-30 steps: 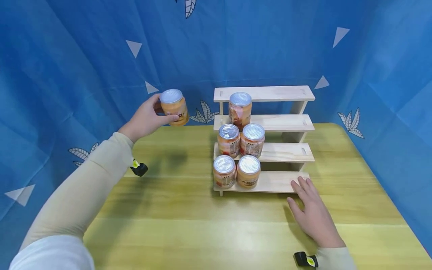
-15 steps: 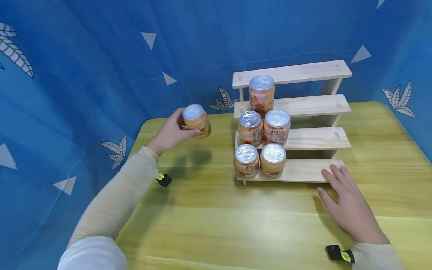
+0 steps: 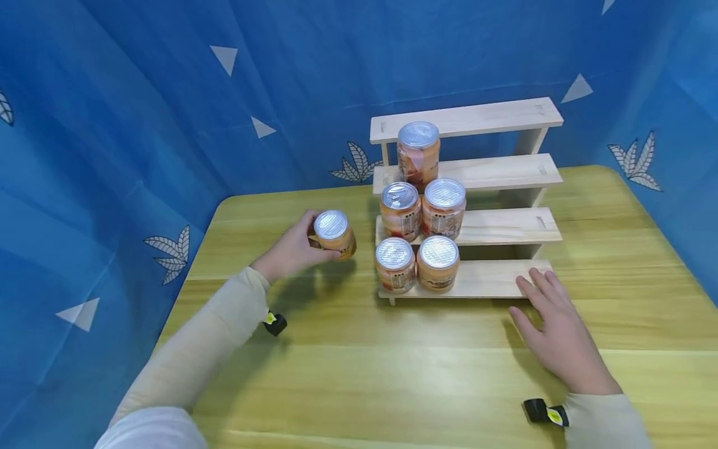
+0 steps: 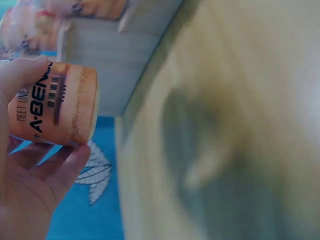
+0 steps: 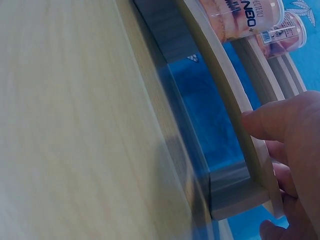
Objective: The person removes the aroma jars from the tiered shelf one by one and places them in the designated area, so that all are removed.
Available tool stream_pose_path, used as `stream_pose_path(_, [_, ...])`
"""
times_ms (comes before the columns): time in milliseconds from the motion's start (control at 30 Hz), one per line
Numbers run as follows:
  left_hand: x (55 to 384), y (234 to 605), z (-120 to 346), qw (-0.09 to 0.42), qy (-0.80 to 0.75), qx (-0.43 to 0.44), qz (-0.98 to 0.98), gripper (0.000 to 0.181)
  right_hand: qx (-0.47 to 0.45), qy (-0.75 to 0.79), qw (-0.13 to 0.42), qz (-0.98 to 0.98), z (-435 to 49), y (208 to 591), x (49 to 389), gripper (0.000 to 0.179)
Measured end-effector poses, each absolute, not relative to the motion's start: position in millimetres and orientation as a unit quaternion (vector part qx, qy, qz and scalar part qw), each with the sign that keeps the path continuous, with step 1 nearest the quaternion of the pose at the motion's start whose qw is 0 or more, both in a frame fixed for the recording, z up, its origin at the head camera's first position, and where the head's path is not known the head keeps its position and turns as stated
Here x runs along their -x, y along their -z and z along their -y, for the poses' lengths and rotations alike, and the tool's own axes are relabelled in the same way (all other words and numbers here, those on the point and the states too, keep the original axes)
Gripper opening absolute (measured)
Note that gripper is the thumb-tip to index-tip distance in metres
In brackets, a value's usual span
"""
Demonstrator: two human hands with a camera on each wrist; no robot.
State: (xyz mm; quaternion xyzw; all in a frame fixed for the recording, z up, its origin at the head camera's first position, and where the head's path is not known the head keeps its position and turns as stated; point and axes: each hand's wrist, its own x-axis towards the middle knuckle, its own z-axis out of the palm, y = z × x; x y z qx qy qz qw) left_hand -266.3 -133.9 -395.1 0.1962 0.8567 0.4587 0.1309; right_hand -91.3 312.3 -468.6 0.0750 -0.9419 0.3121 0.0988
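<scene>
My left hand (image 3: 291, 249) grips an orange can (image 3: 335, 236) with a silver ridged lid, thumb on one side and fingers on the other. The can is upright above the table, left of a wooden tiered shelf (image 3: 499, 169). Dark lettering on its label shows in the left wrist view, where the can (image 4: 57, 107) lies against the thumb. My right hand (image 3: 561, 330) rests its fingertips on the right end of the lowest board. The right wrist view shows the thumb (image 5: 267, 122) against that board's front edge, with the other fingers partly hidden.
Two similar cans stand on the lowest board, including one at its left end (image 3: 396, 267). Two more, one of them here (image 3: 444, 209), are on the board above. A single can (image 3: 418, 156) stands on the second board from the top. Blue patterned cloth (image 3: 314, 75) hangs behind the table (image 3: 392, 362).
My left hand has lowered the can and brought it closer to the shelf's left side. The head view has shifted. My right hand stays at the lowest board's right end.
</scene>
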Motion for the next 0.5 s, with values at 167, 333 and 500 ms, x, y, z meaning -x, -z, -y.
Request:
stream_pose_path(167, [257.5, 415.1, 129.6, 0.144, -0.434, -0.214, -0.863, 0.085, -0.071, -0.314, 0.097, 0.942, -311.4, 464.9, 90.4, 0.061])
stream_pose_path(333, [251.2, 426.3, 124.2, 0.141, -0.428, -0.22, -0.865, 0.082, -0.065, -0.314, 0.093, 0.943, -310.9, 462.1, 89.5, 0.061])
stream_pose_path(500, [247.5, 430.5, 118.1, 0.159, -0.421, -0.216, -0.866, 0.08, -0.059, -0.309, 0.09, 0.945, -308.3, 463.6, 87.3, 0.06])
